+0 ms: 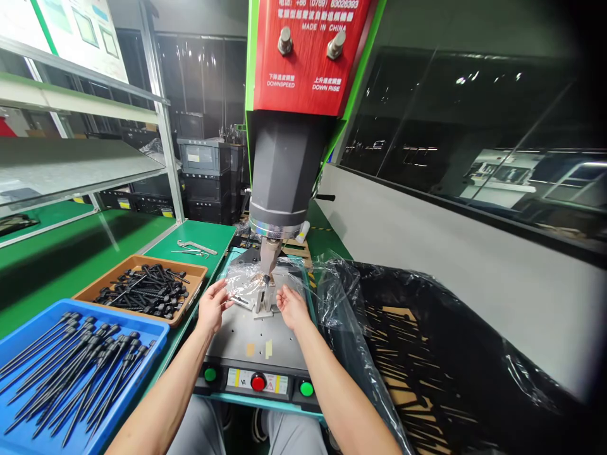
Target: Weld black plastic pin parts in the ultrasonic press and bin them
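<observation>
My left hand [215, 304] hovers over the steel plate of the press, left of the metal fixture [263, 304]. Its fingers are bent but apart, near a small clamp with a dark handle [241, 301], and I see nothing held. On the fixture's other side is my right hand [290, 306], fingers loosely curled and close to the fixture; nothing shows in them. A small black part [266, 279] stands upright in the fixture, directly under the metal horn [270, 253]. Whether horn and part touch, I cannot tell. Clear plastic film [244, 278] hangs behind my hands.
At left, a blue tray [159, 325] holds long black rods with thick heads; a brown tray [196, 273] holds black parts. Wrenches [196, 247] lie beyond. A red button [258, 382] sits between green buttons [306, 388] in front. A plastic-lined black bin [455, 335] stands right.
</observation>
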The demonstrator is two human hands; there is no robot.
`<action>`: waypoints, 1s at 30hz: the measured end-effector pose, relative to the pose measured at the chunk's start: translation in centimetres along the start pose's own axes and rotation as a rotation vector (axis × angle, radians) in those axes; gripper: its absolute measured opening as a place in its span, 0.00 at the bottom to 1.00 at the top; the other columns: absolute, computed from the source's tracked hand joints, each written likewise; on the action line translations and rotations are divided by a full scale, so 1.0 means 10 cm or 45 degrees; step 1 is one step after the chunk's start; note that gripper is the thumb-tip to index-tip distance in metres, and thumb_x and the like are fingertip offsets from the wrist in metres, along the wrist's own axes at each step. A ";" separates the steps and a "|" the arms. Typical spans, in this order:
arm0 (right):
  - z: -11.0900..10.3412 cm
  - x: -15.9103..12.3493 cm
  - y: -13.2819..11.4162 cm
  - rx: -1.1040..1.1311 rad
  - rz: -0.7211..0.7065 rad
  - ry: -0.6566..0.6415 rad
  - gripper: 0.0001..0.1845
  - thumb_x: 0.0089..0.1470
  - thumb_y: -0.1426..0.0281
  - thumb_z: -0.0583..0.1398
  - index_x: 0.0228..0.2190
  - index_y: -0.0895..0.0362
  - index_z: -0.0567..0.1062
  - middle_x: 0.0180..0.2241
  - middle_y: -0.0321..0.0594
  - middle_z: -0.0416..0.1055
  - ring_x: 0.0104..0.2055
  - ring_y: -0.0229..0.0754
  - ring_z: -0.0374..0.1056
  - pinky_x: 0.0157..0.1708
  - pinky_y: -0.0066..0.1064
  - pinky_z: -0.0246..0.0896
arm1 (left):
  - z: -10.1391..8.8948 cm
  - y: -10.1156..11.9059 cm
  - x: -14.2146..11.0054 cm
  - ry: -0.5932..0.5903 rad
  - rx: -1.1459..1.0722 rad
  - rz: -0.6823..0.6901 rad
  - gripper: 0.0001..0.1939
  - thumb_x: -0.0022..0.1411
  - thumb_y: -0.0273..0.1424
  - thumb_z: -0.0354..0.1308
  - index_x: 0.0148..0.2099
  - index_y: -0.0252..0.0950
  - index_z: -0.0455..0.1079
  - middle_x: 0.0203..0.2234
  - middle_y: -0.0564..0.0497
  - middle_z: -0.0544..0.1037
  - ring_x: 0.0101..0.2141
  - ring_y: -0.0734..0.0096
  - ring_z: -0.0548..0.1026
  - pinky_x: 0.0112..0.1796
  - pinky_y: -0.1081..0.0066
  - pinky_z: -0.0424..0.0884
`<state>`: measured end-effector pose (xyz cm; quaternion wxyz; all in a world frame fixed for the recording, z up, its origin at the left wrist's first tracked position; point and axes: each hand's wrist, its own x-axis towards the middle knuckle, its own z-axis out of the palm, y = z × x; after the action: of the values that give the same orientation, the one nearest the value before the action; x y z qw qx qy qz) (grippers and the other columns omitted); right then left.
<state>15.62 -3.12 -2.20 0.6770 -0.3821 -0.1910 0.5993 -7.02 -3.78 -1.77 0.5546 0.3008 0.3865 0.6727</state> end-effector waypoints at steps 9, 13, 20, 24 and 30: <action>-0.02 -0.26 -0.03 0.097 0.270 0.029 0.09 0.58 0.70 0.62 0.28 0.61 0.74 0.24 0.39 0.74 0.22 0.32 0.70 0.20 0.18 0.66 | -0.11 0.02 -0.20 -0.039 0.078 -0.147 0.40 0.56 0.31 0.66 0.66 0.53 0.52 0.58 0.42 0.67 0.37 0.62 0.81 0.25 0.74 0.76; -0.13 -0.44 -0.01 0.139 0.382 0.033 0.14 0.64 0.68 0.57 0.29 0.62 0.74 0.24 0.39 0.73 0.22 0.30 0.68 0.20 0.16 0.65 | -0.23 -0.03 -0.30 0.071 0.111 -0.234 0.40 0.56 0.31 0.65 0.66 0.51 0.51 0.58 0.42 0.68 0.35 0.63 0.81 0.27 0.74 0.75; -0.62 -0.90 0.12 0.089 0.383 0.127 0.07 0.58 0.69 0.63 0.31 0.61 0.75 0.23 0.36 0.71 0.21 0.31 0.67 0.18 0.17 0.63 | -0.68 -0.23 -0.50 0.361 0.177 -0.175 0.27 0.55 0.30 0.64 0.56 0.36 0.63 0.50 0.39 0.74 0.33 0.70 0.79 0.26 0.77 0.72; -0.97 -1.11 0.15 -0.017 0.221 0.148 0.18 0.41 0.65 0.74 0.32 0.58 0.75 0.24 0.34 0.72 0.23 0.32 0.67 0.19 0.18 0.62 | -0.86 -0.34 -0.64 0.414 0.336 -0.110 0.25 0.54 0.36 0.65 0.52 0.32 0.66 0.44 0.40 0.76 0.33 0.67 0.78 0.27 0.73 0.73; -1.10 -1.20 0.18 -0.102 0.159 0.149 0.23 0.35 0.60 0.75 0.30 0.57 0.74 0.24 0.33 0.71 0.24 0.32 0.65 0.19 0.18 0.59 | -0.44 -0.35 -0.71 0.005 1.063 0.630 0.21 0.60 0.39 0.59 0.53 0.36 0.69 0.52 0.40 0.73 0.52 0.53 0.71 0.49 0.55 0.72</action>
<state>19.76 -17.79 -8.15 0.6325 -0.4545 -0.1507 0.6088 -7.41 -11.22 -6.90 0.2092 0.5793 0.5412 0.5725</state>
